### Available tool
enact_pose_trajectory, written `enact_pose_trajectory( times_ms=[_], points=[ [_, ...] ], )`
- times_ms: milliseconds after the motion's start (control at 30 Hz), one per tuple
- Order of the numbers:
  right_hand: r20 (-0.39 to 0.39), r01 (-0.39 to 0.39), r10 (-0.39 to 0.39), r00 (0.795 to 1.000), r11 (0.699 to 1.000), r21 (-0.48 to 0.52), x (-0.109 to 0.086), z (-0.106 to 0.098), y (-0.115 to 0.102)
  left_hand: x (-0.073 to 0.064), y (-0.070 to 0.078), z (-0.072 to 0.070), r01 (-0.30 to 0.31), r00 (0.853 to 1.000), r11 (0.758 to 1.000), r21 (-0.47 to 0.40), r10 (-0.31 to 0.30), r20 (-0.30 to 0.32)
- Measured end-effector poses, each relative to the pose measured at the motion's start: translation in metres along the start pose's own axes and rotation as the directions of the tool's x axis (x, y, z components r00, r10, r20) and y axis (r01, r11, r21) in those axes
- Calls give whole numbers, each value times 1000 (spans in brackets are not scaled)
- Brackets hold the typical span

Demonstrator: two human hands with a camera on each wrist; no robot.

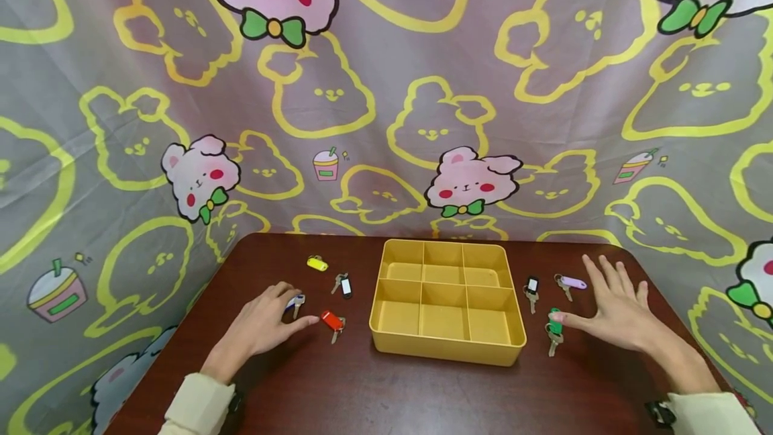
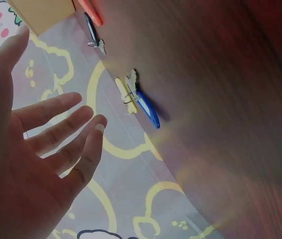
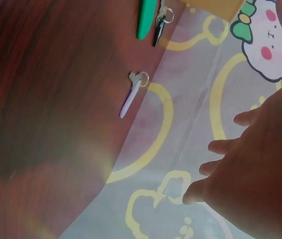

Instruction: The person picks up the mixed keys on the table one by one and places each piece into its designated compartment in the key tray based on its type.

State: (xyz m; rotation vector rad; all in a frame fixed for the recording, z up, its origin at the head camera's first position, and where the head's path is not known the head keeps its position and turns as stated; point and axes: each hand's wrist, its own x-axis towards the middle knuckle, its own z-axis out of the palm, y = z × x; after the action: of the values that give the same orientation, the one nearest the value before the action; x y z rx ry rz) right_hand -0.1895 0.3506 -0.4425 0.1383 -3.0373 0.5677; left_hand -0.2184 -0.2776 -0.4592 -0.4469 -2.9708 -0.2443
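Note:
In the head view my left hand [image 1: 266, 321] hovers over the table's left side, fingers spread and holding nothing. Beneath its fingers is a key with a blue tag [image 1: 294, 301], partly covered by the hand. A key with a red tag [image 1: 331, 320] lies by the thumb. My right hand [image 1: 619, 311] is stretched out on the other side, its thumb overlapping a key with a green tag [image 1: 555, 321]. A key with a lilac tag [image 1: 574, 282] lies just left of its fingertips. Both wrist views show the palms with nothing in them.
A yellow box [image 1: 447, 349] with several compartments stands mid-table between the hands. Farther back on the left lie a yellow tag [image 1: 317, 264] and a key with a black tag [image 1: 346, 286]. Another black-tagged key [image 1: 532, 285] lies right of the box. Patterned cloth [image 1: 374, 106] hangs around the table.

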Motion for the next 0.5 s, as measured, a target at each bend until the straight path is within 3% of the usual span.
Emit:
enact_pose_trajectory(
  times_ms=[500],
  points=[
    [33,87,-89,995,994,60,-4,5,-18,0,20,4,-93,995,995,-46,95,33]
  ],
)
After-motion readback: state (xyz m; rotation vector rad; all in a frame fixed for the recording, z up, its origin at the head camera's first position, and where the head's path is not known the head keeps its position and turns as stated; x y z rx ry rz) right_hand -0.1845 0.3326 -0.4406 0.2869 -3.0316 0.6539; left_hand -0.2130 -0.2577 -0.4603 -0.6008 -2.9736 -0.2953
